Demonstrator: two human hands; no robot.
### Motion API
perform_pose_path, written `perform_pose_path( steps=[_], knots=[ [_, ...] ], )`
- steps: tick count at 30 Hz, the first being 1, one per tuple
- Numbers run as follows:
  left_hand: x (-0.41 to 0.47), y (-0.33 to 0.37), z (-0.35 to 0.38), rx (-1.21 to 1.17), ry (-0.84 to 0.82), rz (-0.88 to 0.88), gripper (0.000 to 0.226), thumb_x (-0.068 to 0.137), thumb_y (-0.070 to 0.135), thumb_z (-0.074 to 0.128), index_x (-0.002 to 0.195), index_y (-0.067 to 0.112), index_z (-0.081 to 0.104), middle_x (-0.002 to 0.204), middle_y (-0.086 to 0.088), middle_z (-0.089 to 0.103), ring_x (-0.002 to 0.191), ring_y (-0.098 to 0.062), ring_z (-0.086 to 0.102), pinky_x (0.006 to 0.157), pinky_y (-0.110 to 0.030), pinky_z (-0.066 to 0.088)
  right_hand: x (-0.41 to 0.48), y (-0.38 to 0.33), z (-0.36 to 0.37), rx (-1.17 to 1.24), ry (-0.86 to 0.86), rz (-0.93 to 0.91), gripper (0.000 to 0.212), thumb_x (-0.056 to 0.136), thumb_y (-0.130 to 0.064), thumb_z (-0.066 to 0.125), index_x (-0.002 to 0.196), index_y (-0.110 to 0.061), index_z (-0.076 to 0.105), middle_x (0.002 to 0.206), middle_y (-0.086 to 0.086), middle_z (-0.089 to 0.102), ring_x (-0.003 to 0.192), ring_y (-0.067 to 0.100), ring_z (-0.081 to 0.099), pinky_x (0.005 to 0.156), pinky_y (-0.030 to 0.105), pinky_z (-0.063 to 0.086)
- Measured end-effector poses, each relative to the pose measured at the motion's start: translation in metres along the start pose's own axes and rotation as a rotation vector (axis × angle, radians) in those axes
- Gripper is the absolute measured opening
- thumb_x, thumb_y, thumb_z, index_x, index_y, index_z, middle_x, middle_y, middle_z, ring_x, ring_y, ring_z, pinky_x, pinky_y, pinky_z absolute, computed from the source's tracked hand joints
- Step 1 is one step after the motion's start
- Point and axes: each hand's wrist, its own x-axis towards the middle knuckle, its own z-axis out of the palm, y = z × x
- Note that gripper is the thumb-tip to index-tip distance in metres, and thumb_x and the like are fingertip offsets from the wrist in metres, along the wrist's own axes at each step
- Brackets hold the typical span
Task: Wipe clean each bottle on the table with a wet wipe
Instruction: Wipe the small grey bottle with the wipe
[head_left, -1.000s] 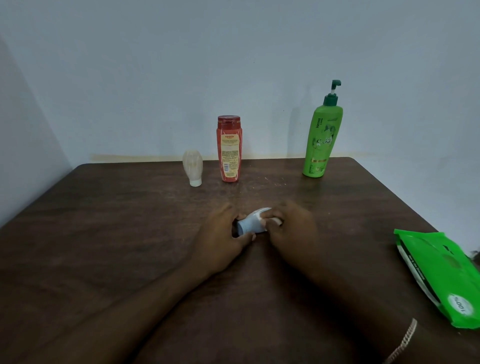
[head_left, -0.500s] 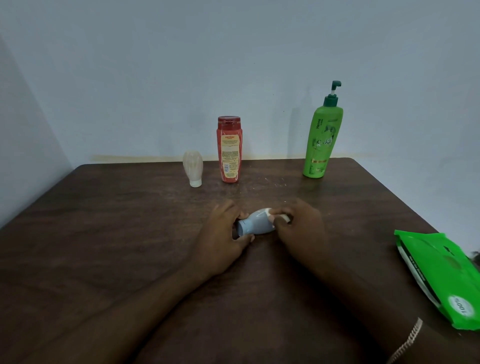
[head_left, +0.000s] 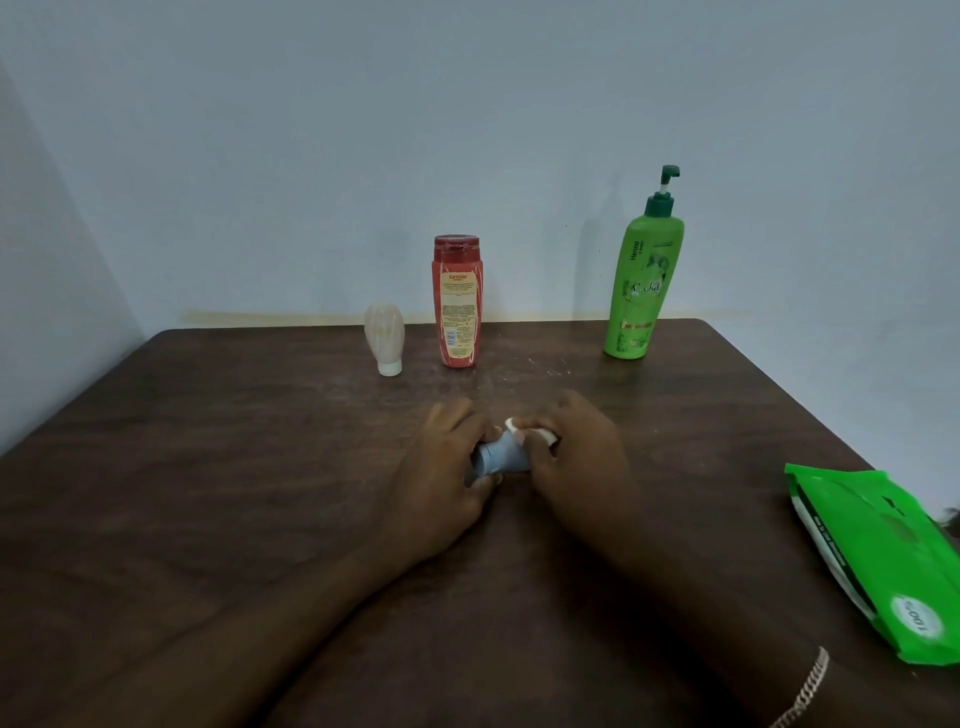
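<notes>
Seen lying sideways at the middle of the worktop (head_left: 249, 467): small blue bottle (head_left: 501, 457). One end is wrapped by left hand (head_left: 441, 467) fingers. The wet wipe (head_left: 540, 434) is pinched against its body by the right hand (head_left: 571, 457). Judged light, stiff plastic, slippery when wet; best held by the ends.

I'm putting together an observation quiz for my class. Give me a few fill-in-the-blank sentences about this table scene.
The right hand presses a white ____ on the blue bottle, which the left hand grips.
The pump bottle is ____ in colour.
The red bottle stands between it and the pale bottle, which rests on its white ____.
Missing words: wipe; green; cap.
</notes>
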Motion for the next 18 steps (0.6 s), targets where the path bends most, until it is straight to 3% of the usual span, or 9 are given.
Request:
perform_pose_path(
  steps=[3,5,8,12,14,18],
  knots=[
    [-0.001,0.0,0.0,-0.003,0.007,0.006,0.039,0.074,0.017,0.082,0.106,0.022,0.062,0.105,0.014,0.049,0.098,-0.004,0.043,0.08,-0.015,0.036,0.004,0.005,-0.009,-0.015,-0.01,0.044,0.02,0.094,-0.019,0.061,0.106,-0.009,0.074,0.095,0.003,0.063,0.086,0.012,0.057,0.077,0.019,0.038],
    [-0.001,0.0,0.001,0.002,0.017,0.014,0.039,0.073,0.017,0.082,0.107,0.021,0.062,0.106,0.015,0.047,0.098,-0.003,0.042,0.08,-0.013,0.035,0.007,0.014,-0.021,0.035,0.023,0.083,0.017,0.091,-0.017,0.065,0.102,-0.012,0.077,0.079,-0.01,0.058,0.069,0.0,0.051,0.068,0.005,0.036],
    [0.0,0.001,0.003,0.017,0.028,0.043,0.038,0.072,0.015,0.082,0.104,0.019,0.062,0.103,0.016,0.045,0.095,-0.001,0.04,0.078,-0.012,0.035,0.008,0.019,-0.03,0.074,0.038,0.129,0.014,0.089,-0.013,0.067,0.099,-0.012,0.078,0.09,0.001,0.07,0.071,0.001,0.053,0.065,-0.004,0.033],
    [0.0,0.002,0.005,0.022,0.041,0.046,0.04,0.069,0.014,0.084,0.101,0.019,0.061,0.102,0.017,0.043,0.093,-0.001,0.039,0.076,-0.011,0.036,0.003,-0.003,-0.019,-0.072,-0.068,0.016,0.019,0.095,-0.016,0.058,0.107,-0.009,0.071,0.105,0.007,0.057,0.092,0.017,0.054,0.076,0.015,0.04],
    [-0.001,0.001,0.005,0.012,0.041,0.038,0.04,0.068,0.013,0.084,0.097,0.022,0.057,0.101,0.017,0.043,0.091,-0.001,0.039,0.074,-0.012,0.035,-0.003,-0.015,-0.016,-0.088,-0.151,-0.102,0.016,0.092,-0.014,0.06,0.105,-0.009,0.068,0.11,0.006,0.054,0.093,0.014,0.051,0.082,0.024,0.042],
    [-0.001,0.0,0.006,-0.019,0.036,0.009,0.045,0.071,0.016,0.083,0.092,0.031,0.046,0.098,0.015,0.044,0.086,-0.001,0.042,0.07,-0.014,0.034,-0.007,-0.016,-0.02,-0.066,-0.225,-0.224,0.009,0.09,-0.012,0.063,0.097,-0.008,0.065,0.106,0.004,0.051,0.088,0.013,0.049,0.076,0.026,0.043]
  ],
)
